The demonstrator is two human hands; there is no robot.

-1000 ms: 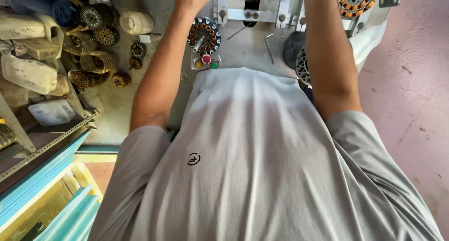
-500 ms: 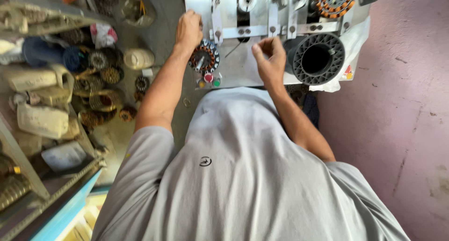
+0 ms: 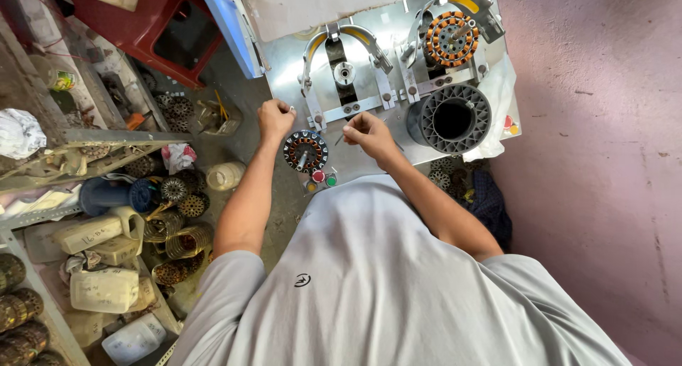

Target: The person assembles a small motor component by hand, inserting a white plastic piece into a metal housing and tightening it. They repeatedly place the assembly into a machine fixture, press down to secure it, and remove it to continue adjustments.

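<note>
Head view, left grip: the left hand (image 3: 275, 119) is clenched into a fist at the left edge of the metal tabletop (image 3: 284, 68); whether anything lies inside the fist cannot be told.
Head view, right grip: the right hand (image 3: 368, 134) has its fingers pinched together over the tabletop; a thin dark sliver shows at the fingertips, too small to identify.
Wound stator: a round stator with coloured windings (image 3: 305, 151) lies on the tabletop between the two hands, just beside the left wrist, near the front edge.
Buttons: a red button (image 3: 318, 176) and a green button (image 3: 331, 181) sit right below that stator at the tabletop's edge.
Left fixture: an empty arched winding fixture (image 3: 344, 73) stands just beyond both hands.
Right fixture: a second arched fixture holds an orange stator core (image 3: 449, 39).
Black ring: a large ribbed black cylinder (image 3: 452, 119) stands to the right of the right hand, near but apart.
Floor, left side: plastic jugs (image 3: 92, 231) and copper-wound coils (image 3: 177, 239) crowd the floor and shelves beside the left arm.
</note>
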